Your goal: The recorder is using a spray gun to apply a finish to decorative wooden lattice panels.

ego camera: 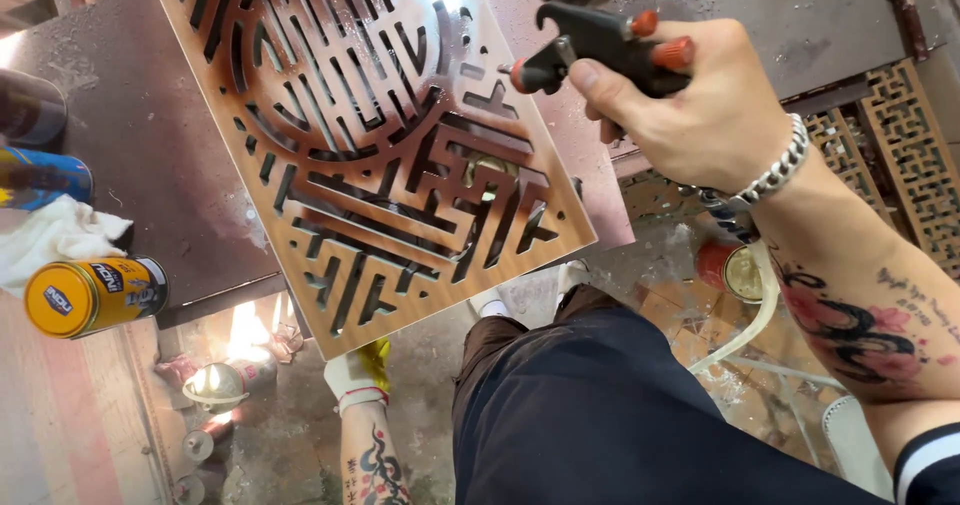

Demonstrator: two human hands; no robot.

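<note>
The carved wooden lattice panel [390,155] tilts over the dark tabletop [150,145], long axis running far-left to near-right, its near edge clamped in the gloved left hand [358,375]. The right hand [690,105] grips a black spray gun [600,50], nozzle pointing left at the panel. A yellow can [95,295] lies left.

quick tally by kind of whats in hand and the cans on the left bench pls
Black spray gun with orange knobs, in the bare right hand: 1
Brown carved fretwork wooden panel, held from below by the gloved left hand: 1
Yellow metal can lying on its side: 1
Blue can: 1
Total: 4
</note>
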